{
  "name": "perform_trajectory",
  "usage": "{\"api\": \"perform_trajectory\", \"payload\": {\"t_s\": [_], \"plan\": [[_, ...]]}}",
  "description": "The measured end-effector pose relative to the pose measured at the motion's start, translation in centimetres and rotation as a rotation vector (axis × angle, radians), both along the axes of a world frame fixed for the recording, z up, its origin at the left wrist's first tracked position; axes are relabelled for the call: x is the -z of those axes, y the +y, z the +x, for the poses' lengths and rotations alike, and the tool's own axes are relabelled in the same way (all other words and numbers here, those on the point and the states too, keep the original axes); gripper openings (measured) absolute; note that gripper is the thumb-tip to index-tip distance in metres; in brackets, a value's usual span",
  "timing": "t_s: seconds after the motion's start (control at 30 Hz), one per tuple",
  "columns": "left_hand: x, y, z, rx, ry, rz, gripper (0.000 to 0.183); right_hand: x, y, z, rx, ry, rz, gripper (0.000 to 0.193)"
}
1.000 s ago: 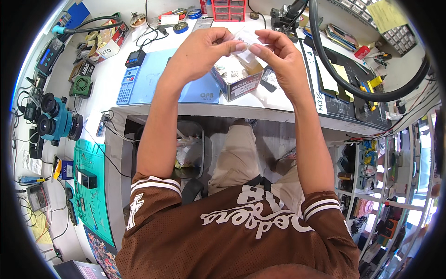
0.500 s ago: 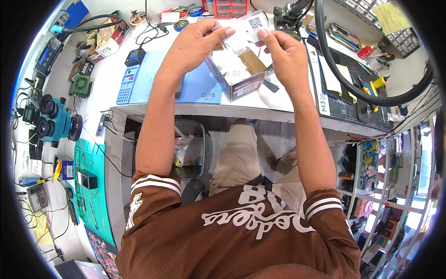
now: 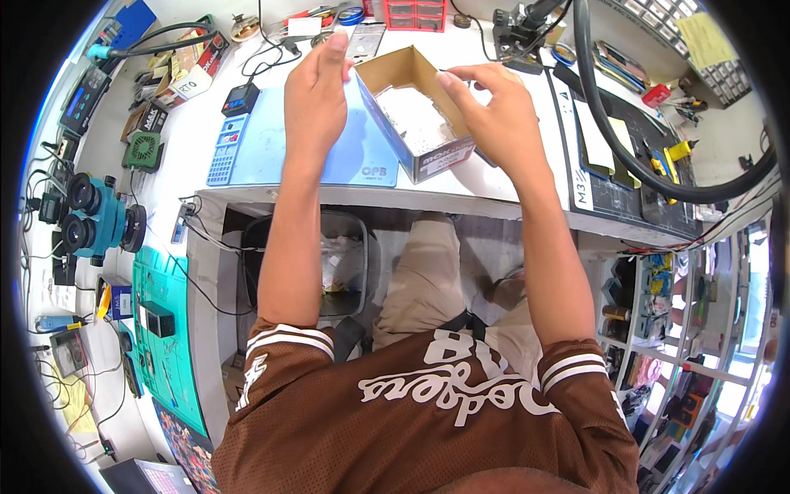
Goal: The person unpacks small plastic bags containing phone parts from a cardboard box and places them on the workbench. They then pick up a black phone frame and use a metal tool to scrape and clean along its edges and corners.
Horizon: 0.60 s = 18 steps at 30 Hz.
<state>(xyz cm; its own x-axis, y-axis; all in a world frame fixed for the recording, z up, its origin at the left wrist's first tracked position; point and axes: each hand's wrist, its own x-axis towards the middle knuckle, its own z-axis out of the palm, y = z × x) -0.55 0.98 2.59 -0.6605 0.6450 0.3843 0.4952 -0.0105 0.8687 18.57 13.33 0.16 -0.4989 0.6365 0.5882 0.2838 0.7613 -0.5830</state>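
A small open cardboard box (image 3: 448, 163), dark outside and brown inside, stands at the table's front edge. White packets (image 3: 415, 115) lie in it, their contents too small to make out. My right hand (image 3: 502, 115) is at the box's right wall, thumb over its rim and fingers bent; the outer fingers are partly hidden. Left of the box, my left hand (image 3: 317, 107) is raised on edge with the thumb stretched up. One fingertip shows by the box's far left corner, and the other fingers are hidden behind the hand.
A blue work mat (image 3: 263, 156) lies under my left forearm. Red drawers (image 3: 415, 14) stand behind the box. At right, a thick black hose (image 3: 597, 123) arches over a dark mat. A teal microscope (image 3: 95, 214) stands at far left, and a bin (image 3: 346, 263) is below the table.
The clear packet with a printed label has left my hands. My hands have moved apart to either side of the box, which now lies uncovered between them and has shifted slightly.
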Motion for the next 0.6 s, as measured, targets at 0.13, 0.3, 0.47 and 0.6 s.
{"api": "perform_trajectory", "payload": {"t_s": [0.13,0.3,0.47,0.6], "plan": [[2.6,-2.4,1.5,0.008,-0.14,0.178,0.06,-1.4,-2.9,2.6,-0.08,0.106,-0.144,0.026],[6.0,-7.4,2.9,0.023,-0.286,0.076,0.053,2.3,-5.6,6.9,-0.119,0.242,-0.148,0.011],[3.4,-5.6,3.1,0.109,0.019,0.007,0.044,7.8,-4.1,9.2,-0.011,0.263,-0.333,0.011],[-1.2,0.5,1.8,0.369,0.395,-0.375,0.044,8.6,-3.1,8.8,-0.013,0.243,-0.373,0.011]]}}
